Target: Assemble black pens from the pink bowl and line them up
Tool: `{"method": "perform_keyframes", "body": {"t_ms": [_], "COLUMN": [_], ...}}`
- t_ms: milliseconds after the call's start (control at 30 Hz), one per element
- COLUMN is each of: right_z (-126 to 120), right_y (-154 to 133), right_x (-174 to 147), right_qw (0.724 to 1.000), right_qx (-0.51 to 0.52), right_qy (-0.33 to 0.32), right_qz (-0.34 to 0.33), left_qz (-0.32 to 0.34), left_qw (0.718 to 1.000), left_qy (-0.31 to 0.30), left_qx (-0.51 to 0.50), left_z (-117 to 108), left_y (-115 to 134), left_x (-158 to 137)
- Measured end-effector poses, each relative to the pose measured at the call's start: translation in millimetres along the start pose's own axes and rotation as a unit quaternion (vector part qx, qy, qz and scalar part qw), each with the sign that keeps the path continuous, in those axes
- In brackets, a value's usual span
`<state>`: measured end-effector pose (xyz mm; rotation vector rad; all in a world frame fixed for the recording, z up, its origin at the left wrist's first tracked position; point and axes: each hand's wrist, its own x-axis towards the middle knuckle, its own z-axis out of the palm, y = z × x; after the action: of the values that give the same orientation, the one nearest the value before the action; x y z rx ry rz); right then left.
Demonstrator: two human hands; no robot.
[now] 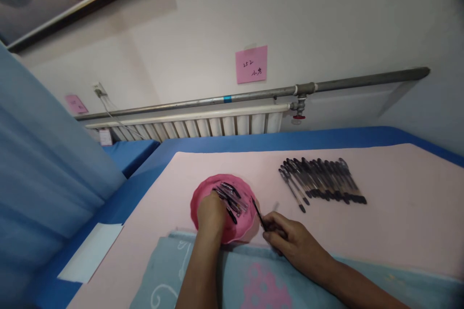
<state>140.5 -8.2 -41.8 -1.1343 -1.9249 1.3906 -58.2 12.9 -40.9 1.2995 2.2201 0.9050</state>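
Note:
My left hand point(211, 211) reaches into a round pink plate point(197, 193) with a wavy rim. Its fingertips are hidden behind the back of the hand, beside several loose pens point(234, 199) and black caps. To the right of the plate, my right hand point(286, 236) is closed around a dark pen point(258, 210), which tilts up and to the left, its upper end close to the plate's rim. Farther right, a row of clear pens with black caps and ends point(321, 178) lies side by side, slanting on the pink surface.
A pink sheet point(406, 212) covers the blue table point(253, 142). Nearest me lies a light-blue patterned cloth point(239, 280). White paper point(90, 253) rests at the left edge, near a blue curtain point(47, 169). Behind are a radiator point(213, 125) and a pipe point(261, 94).

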Motion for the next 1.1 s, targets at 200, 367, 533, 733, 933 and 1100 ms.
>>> {"method": "perform_keyframes", "body": {"t_ms": [200,367,533,733,933,1100], "right_z": [0,0,0,1,1,1], "right_y": [-2,-7,-5,-3,-3,-1], "right_x": [-1,-4,-4,-4,-4,-3], "right_qw": [0.999,0.996,0.996,0.995,0.996,0.997], "right_qx": [-0.035,-0.08,-0.074,-0.082,-0.071,-0.051], "right_qy": [0.005,-0.012,-0.015,-0.014,-0.014,-0.016], "right_qz": [-0.013,-0.046,-0.056,-0.061,-0.056,-0.047], "left_qz": [0.014,-0.027,-0.09,-0.06,-0.037,-0.022], "left_qw": [0.984,0.904,0.81,0.829,0.858,0.868], "left_qy": [-0.066,-0.152,-0.209,-0.243,-0.249,-0.254], "left_qx": [-0.165,-0.399,-0.541,-0.5,-0.447,-0.426], "left_z": [-11,-21,-23,-21,-19,-15], "left_y": [6,15,19,17,19,20], "left_x": [-3,-14,-21,-24,-29,-28]}}
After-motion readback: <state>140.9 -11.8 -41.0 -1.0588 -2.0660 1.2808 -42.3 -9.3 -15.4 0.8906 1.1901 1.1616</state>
